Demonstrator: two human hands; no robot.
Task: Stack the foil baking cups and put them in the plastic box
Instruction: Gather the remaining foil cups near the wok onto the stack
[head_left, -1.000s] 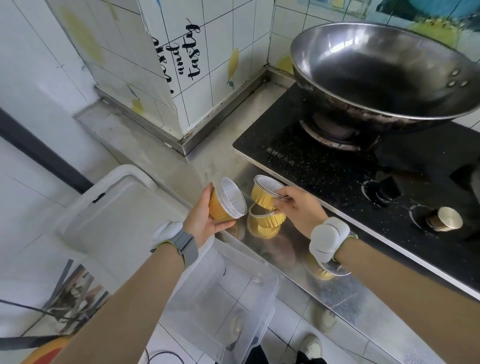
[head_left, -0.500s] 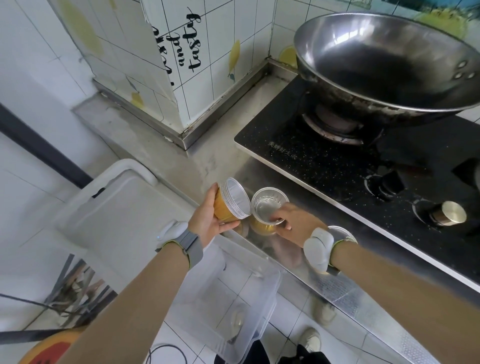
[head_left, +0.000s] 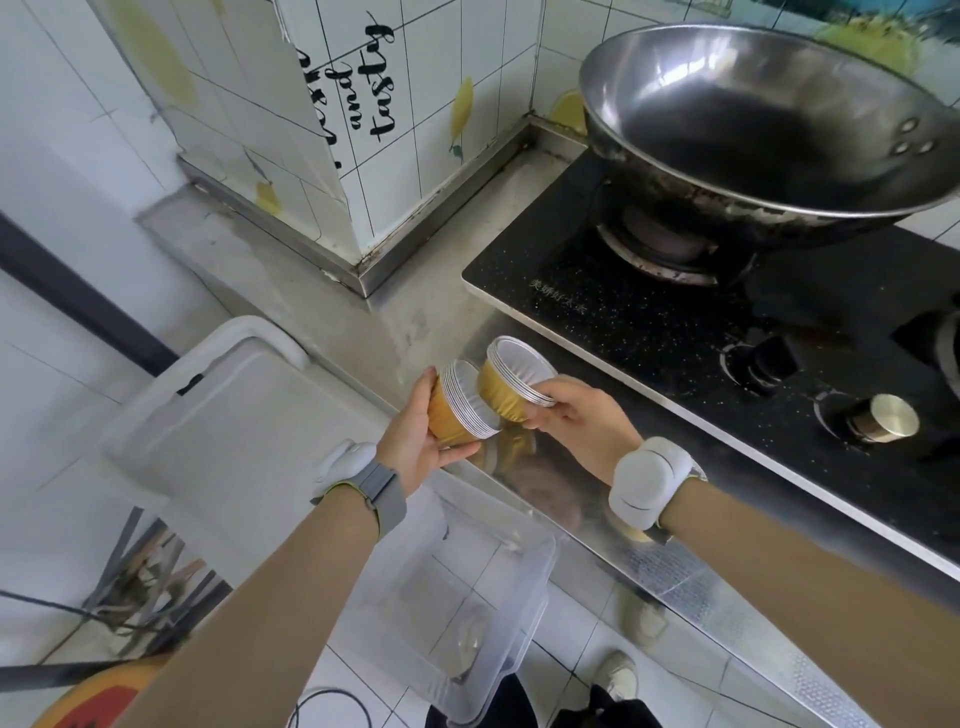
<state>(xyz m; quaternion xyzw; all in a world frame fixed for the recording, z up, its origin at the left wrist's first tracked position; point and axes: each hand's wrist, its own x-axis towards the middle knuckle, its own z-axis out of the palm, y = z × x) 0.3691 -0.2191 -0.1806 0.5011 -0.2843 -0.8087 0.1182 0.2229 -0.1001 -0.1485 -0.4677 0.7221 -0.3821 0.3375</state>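
Observation:
My left hand (head_left: 415, 436) grips a stack of gold foil baking cups (head_left: 460, 408), tilted so the silver insides face right. My right hand (head_left: 582, 421) holds a second, smaller stack of gold foil cups (head_left: 514, 382) by the rim, lifted off the steel counter and touching the left stack's rim. The clear plastic box (head_left: 457, 587) sits open below both hands, off the counter's front edge, with nothing inside that I can make out.
A large steel wok (head_left: 753, 119) sits on the black gas hob (head_left: 675, 322), with a brass knob (head_left: 883, 423) at the right. A white lid or tray (head_left: 223, 415) lies to the left. Tiled wall corner (head_left: 358, 156) stands behind the steel counter (head_left: 431, 291).
My right hand set one cup into the cup on the counter, then lifted the joined stack up beside the stack in my left hand. The left hand stayed almost still.

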